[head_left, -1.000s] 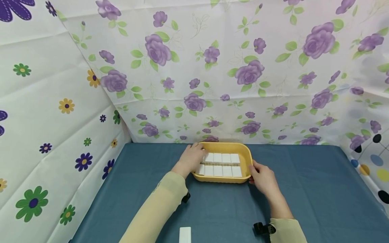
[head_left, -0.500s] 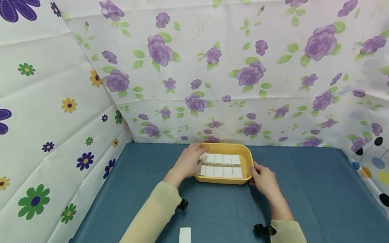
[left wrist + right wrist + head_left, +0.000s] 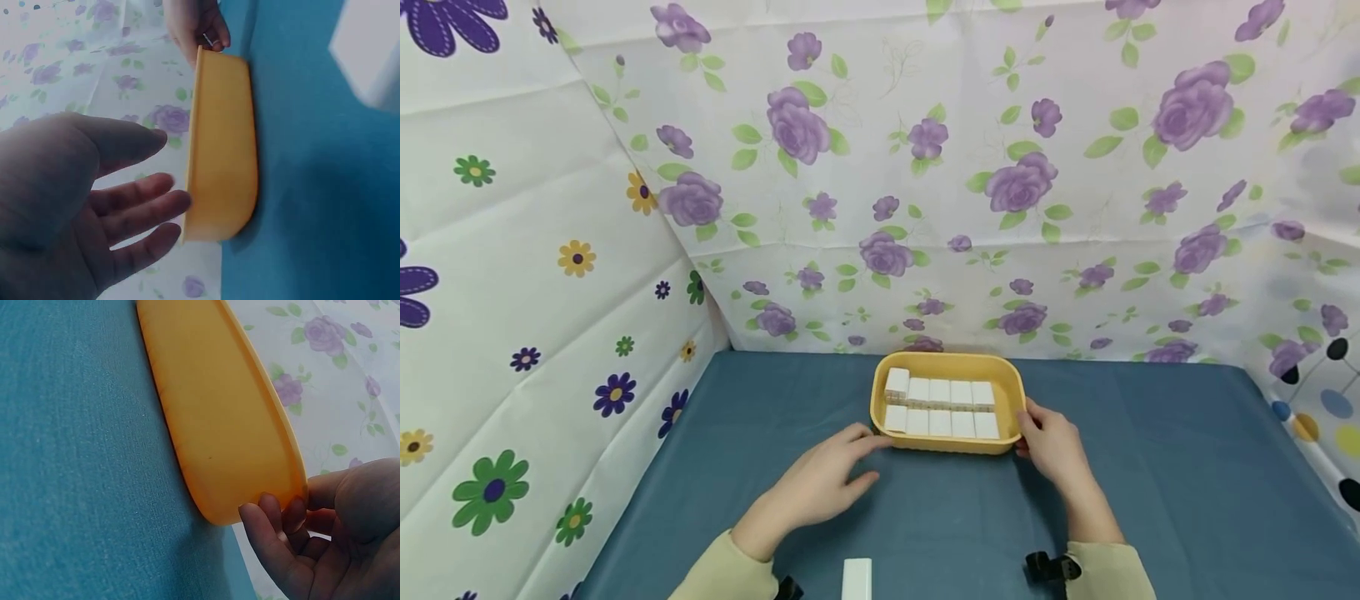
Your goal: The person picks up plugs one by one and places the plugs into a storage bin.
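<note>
A yellow tray (image 3: 950,444) stands on the blue table near the back, with small white blocks (image 3: 940,423) in two rows inside it. At the back left of these, one white block (image 3: 897,381) sits higher than its neighbours. My right hand (image 3: 1051,442) pinches the tray's right rim between thumb and fingers, as the right wrist view also shows. Off the tray's front left corner is my left hand (image 3: 820,477), fingers spread and holding nothing. Its fingertips are close to the rim; whether they touch it I cannot tell.
A white oblong block (image 3: 857,578) lies at the front of the table (image 3: 940,517), cut off by the frame's lower edge. Directly behind the tray rises a flowered cloth (image 3: 955,183), and another patterned cloth (image 3: 550,317) borders the left side.
My left hand has come out of the tray's left end and drawn back toward the front left, uncovering the higher white block. The right hand keeps its hold on the rim.
</note>
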A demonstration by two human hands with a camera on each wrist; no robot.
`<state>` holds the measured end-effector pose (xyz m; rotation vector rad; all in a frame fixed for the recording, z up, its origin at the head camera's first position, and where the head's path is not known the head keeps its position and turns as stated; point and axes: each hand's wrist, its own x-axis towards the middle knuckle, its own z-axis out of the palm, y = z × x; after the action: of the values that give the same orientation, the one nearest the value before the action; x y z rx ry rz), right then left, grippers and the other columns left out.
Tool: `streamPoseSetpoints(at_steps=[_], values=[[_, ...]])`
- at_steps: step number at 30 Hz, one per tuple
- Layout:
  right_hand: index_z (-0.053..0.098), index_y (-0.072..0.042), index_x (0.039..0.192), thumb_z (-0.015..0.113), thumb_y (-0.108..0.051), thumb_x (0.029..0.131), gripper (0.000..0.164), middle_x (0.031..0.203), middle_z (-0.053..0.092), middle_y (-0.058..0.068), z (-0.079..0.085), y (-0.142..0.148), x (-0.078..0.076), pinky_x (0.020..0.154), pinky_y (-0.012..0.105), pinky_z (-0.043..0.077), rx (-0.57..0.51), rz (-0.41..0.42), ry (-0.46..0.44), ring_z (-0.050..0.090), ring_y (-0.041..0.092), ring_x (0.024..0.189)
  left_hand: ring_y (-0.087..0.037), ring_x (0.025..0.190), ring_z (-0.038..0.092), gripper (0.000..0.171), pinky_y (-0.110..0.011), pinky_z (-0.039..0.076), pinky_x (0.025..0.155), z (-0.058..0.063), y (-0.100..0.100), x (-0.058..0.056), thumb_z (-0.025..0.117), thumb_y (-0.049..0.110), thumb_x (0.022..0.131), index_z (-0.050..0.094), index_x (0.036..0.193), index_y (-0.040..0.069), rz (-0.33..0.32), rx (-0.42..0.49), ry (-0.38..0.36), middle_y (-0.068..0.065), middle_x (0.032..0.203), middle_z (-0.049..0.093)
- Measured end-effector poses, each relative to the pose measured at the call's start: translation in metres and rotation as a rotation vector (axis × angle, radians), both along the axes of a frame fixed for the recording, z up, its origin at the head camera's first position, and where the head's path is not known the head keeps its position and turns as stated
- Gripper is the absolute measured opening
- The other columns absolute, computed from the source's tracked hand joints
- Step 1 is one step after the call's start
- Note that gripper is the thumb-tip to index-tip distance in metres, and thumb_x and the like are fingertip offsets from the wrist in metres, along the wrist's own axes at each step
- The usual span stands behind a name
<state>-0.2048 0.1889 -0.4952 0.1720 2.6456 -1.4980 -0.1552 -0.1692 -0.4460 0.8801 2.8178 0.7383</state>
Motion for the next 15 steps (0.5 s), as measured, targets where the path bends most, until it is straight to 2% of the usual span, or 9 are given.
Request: streamPoseSetpoints(at_steps=[5,9,12,15], values=[[0.040,0.002,0.163,0.048,-0.024,0.116,0.054,0.127,0.067,0.028,-0.002,0.000,0.000,0.073,0.035,0.066,0.012,0.000,-0.004,0.071,0.021,0.085,-0.007,0.070,0.056,0.033,-0.026,0.047,0.056,-0.006,-0.009,0.019,0.076,0.020,0.103,0.073,0.135,0.014,0.100,-0.016,-0.110,0.007,0.090,0.062],[0.039,0.003,0.163,0.049,-0.024,0.116,0.055,0.126,0.067,0.029,-0.002,-0.001,0.000,0.073,0.036,0.066,0.004,0.007,-0.003,0.071,0.021,0.084,-0.008,0.059,0.052,0.022,-0.029,0.043,0.049,-0.007,-0.009,0.038,0.078,0.026,0.101,0.075,0.117,0.011,0.190,-0.046,-0.226,0.009,0.075,0.057],[0.039,0.003,0.163,0.049,-0.024,0.116,0.056,0.127,0.066,0.030,0.000,0.000,0.000,0.073,0.036,0.066,-0.001,0.007,0.001,0.071,0.022,0.085,-0.011,0.051,0.050,0.024,-0.030,0.040,0.045,-0.007,-0.006,0.050,0.080,0.034,0.098,0.070,0.103,0.013,0.234,-0.067,-0.307,0.004,0.067,0.056],[0.039,0.002,0.163,0.049,-0.025,0.116,0.056,0.128,0.066,0.030,0.000,0.000,-0.001,0.073,0.035,0.066,0.005,0.003,-0.002,0.072,0.023,0.086,-0.014,0.047,0.049,0.032,-0.031,0.037,0.042,-0.009,-0.002,0.059,0.082,0.043,0.095,0.066,0.098,0.016,0.248,-0.111,-0.368,0.001,0.062,0.055]])
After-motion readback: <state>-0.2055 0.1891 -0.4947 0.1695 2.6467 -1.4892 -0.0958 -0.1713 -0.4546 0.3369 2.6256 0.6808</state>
